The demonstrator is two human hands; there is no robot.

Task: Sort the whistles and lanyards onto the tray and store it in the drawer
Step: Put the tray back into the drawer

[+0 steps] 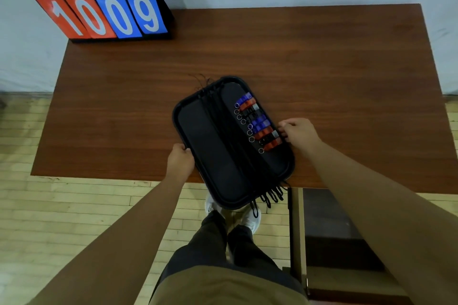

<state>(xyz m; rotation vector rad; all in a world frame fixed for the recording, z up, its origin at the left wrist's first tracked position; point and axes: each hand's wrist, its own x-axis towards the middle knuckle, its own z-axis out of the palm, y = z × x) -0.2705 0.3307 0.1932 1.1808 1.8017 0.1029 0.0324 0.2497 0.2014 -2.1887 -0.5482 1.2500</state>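
Head view: a tray (205, 146) is gripped at its left rim by the left hand (180, 160) and at its right rim by the right hand (300, 132), at frame centre, overhanging the near edge of the surface (247, 44). Whistles (257, 122) are lined up along its right side; lanyards (230, 136) are laid down its middle. A drawer (329, 230) is seen open at lower right, a scoreboard (104, 12) at upper left.

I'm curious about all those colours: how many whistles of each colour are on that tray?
Blue whistles: 3
Red whistles: 3
Black whistles: 3, as far as they show against the dark tray
Total: 9
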